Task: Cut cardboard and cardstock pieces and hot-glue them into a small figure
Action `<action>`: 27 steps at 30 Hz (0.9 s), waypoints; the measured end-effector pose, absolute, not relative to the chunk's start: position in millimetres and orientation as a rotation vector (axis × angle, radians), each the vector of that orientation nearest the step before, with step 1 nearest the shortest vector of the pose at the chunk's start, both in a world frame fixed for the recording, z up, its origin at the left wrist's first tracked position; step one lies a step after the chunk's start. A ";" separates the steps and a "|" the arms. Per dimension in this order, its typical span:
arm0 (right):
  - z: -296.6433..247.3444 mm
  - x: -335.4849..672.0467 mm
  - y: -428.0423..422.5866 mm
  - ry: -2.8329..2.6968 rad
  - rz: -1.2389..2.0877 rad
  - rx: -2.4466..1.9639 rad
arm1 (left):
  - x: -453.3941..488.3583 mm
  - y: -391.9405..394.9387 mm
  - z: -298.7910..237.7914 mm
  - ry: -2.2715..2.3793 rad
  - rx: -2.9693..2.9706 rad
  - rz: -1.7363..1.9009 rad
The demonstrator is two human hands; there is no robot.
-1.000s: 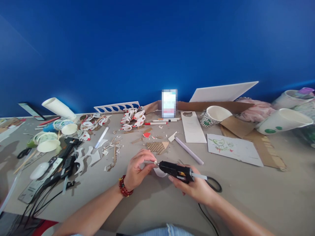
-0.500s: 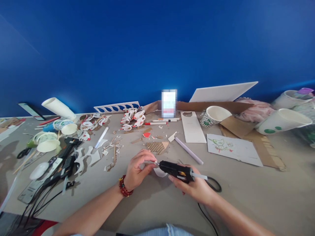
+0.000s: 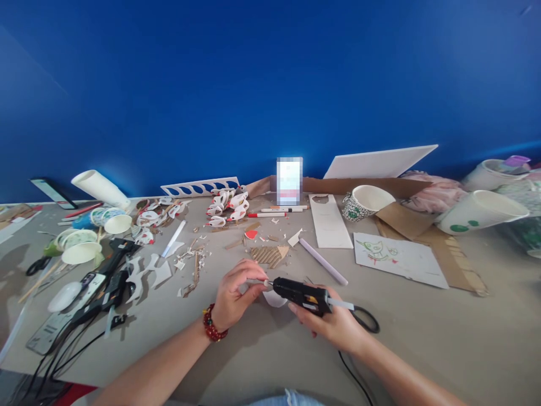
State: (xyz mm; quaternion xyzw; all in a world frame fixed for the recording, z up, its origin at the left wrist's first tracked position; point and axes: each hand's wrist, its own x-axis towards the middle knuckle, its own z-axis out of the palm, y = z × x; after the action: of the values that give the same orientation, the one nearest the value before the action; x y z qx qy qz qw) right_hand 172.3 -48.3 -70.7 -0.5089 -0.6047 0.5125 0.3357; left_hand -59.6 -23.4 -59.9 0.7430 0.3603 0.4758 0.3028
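Observation:
A black hot glue gun (image 3: 300,294) is gripped in my right hand (image 3: 333,321), its nozzle pointing left and a pale glue stick (image 3: 341,303) jutting from its back end. My left hand (image 3: 240,287), with a red bead bracelet (image 3: 212,323) at the wrist, pinches something at the nozzle tip that is too small to make out. Below the nozzle lies a white rounded piece (image 3: 274,299), partly covered by the gun. Just beyond my left hand is a piece of corrugated cardboard (image 3: 268,255), with a red cut-out (image 3: 251,234) behind it.
White bird-like figures (image 3: 228,204) cluster at the back. Left are a power strip (image 3: 46,327), another black glue gun (image 3: 112,290) and paper cups (image 3: 81,252). To the right lie a lilac stick (image 3: 323,261), a drawing (image 3: 399,258) and a patterned cup (image 3: 367,202). A lit screen (image 3: 289,181) stands by the blue wall.
The view has shifted very slightly. Both hands and the glue gun stay almost where they were, with the nozzle still at my left fingertips.

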 end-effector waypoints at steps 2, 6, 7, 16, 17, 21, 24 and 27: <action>-74.4 173.0 -49.0 -1.577 1.363 -1.319 | -59.7 -23.0 -60.5 0.951 1.963 1.268; -86.2 173.7 -52.8 -1.515 1.352 -1.398 | -59.9 -22.6 -62.0 0.939 1.953 1.281; -88.2 173.6 -53.7 -1.479 1.347 -1.424 | -60.0 -22.5 -62.3 0.939 1.953 1.282; -60.5 172.3 -45.0 -1.584 1.474 -1.229 | -60.9 -22.6 -63.7 0.952 1.945 1.273; -56.9 172.4 -43.4 -1.608 1.470 -1.207 | -61.1 -22.6 -64.1 0.950 1.942 1.274; -56.4 172.5 -40.3 -1.641 1.389 -1.190 | -63.3 -23.1 -66.0 0.957 1.934 1.281; -65.4 172.3 -40.3 -1.585 1.307 -1.245 | -65.5 -23.0 -68.3 1.025 1.909 1.286; -68.1 172.8 -39.0 -1.557 1.245 -1.284 | -66.2 -22.4 -72.0 1.086 1.852 1.265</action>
State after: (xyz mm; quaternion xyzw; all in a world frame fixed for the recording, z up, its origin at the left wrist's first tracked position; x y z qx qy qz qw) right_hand 172.8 -39.0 -68.1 -0.5019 -0.6085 0.4865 0.3758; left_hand -66.2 -22.4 -72.0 0.7044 0.4130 0.4810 0.3193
